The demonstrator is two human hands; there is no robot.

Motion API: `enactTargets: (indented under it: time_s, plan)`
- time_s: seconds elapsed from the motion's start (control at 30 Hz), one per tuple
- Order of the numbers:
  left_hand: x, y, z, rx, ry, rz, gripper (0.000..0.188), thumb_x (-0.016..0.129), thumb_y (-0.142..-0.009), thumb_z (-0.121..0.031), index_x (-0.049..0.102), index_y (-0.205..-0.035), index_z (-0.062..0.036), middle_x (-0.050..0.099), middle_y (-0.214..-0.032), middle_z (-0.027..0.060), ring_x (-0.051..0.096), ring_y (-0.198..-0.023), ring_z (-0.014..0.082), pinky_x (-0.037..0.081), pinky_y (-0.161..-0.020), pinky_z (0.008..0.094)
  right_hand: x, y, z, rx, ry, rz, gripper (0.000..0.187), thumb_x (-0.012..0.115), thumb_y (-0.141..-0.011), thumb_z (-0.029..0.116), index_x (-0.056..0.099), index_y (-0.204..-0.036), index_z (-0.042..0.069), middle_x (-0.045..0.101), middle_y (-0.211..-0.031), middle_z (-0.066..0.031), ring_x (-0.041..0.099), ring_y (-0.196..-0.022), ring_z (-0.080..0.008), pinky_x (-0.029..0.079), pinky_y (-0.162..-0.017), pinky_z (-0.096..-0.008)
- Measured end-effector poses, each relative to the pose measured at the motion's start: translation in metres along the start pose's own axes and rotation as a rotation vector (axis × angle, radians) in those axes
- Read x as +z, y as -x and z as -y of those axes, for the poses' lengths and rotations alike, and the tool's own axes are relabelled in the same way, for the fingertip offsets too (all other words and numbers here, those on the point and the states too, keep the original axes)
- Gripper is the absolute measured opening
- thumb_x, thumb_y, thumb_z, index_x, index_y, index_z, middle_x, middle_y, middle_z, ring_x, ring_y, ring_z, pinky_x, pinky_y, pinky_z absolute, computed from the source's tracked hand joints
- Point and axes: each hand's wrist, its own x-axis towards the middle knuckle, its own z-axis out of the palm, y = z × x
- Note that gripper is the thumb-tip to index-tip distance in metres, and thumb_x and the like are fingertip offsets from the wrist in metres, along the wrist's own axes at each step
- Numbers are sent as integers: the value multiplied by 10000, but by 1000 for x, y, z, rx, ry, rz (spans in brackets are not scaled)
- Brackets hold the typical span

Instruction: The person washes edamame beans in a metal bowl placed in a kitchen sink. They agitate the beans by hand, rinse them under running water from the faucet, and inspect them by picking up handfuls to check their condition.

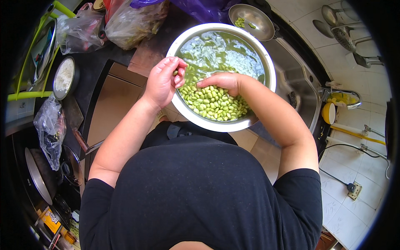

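Observation:
A large metal basin [270, 68] holds greenish water and a heap of green beans [212, 102], shelled and piled toward its near side. At its left rim is my left hand [164, 79], fingers curled closed, with a small green bean [175, 73] showing between them. My right hand [225, 82] reaches over the right side into the basin. Its thumb side shows above the heap, while the other fingers are hidden among the beans and water, so their grip cannot be made out.
A small metal bowl [260, 26] with a few beans stands behind the basin, by the steel sink [293, 83] and its faucet [354, 100]. Plastic bags [135, 25] and a bowl of white grains [64, 77] lie on the left counter. A cleaver [74, 114] rests near the counter's edge. Ladles [329, 16] hang at right.

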Motion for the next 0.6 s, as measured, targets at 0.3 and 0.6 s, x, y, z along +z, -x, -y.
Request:
enactTargets:
  time_s: [0.3,0.6]
  plan:
    - [0,1,0,2,1,3,198,426,-916,-179,525,-858,-18,475,-706,17,398,-564,67,335,-503,203,-15,23,1,-332,167,-96,241,527,-856,204,567,-1043,57,618,-912,-41,586,-836,-114,479,-756,-250]
    - [1,2,1,3,-11,-17,204,436,-915,-185,531,-853,-15,476,-699,13,396,-561,66,336,-502,207,-24,64,-6,-436,661,-509,268,535,-835,204,577,-1085,117,622,-956,-33,566,-881,-113,437,-799,-265]
